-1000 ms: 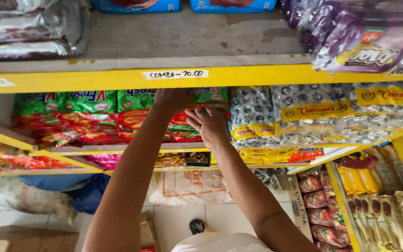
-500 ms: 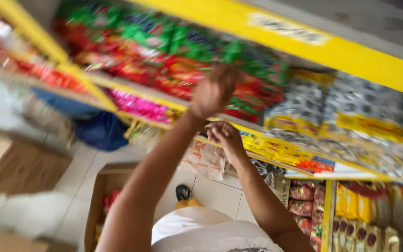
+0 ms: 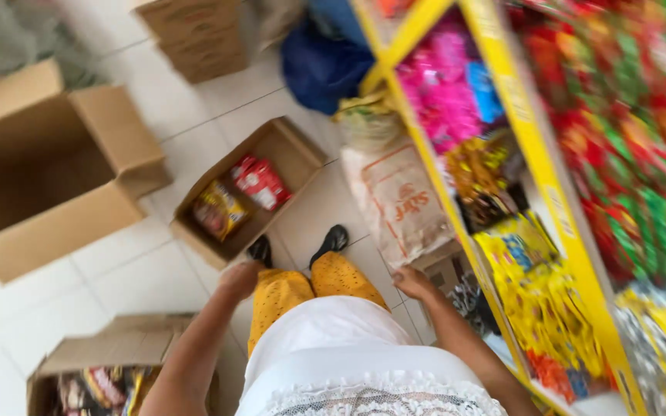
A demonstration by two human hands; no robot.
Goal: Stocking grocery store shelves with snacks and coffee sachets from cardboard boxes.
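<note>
— The hands?
— Left hand [image 3: 239, 279] loosely curled, empty, just above the open carton [image 3: 250, 189] of red and yellow packets [image 3: 240, 197]. Right hand [image 3: 412, 283] — fingers bent, holding nothing — beside the yellow shelf [image 3: 529, 166].

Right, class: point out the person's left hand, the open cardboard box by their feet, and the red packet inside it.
left hand [image 3: 239, 279], head view, on the back of the hand.
open cardboard box [image 3: 301, 158], head view, on its far inner wall.
red packet [image 3: 262, 183], head view, on the middle of its face.
</note>
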